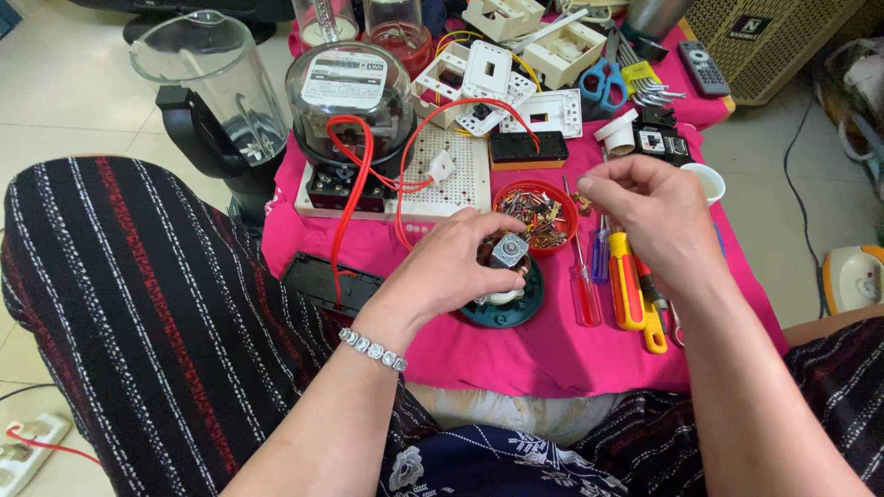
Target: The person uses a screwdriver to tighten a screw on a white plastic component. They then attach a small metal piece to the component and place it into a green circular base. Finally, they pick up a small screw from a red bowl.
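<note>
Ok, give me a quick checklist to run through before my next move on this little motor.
1. Small electric motor on the dark green round base steadied: ok, the left hand grips its top.
2. Part in the right hand: cannot tell, the pinched fingertips hold something too small to identify.
3. Red round bowl of small metal parts within reach: ok, it sits just behind the motor.
4. Screwdrivers to hand: ok, the red-handled screwdriver and the yellow-handled screwdriver lie on the pink cloth beside the motor.
5. Loose red wires away from the motor: ok, they hang to its left.
</note>
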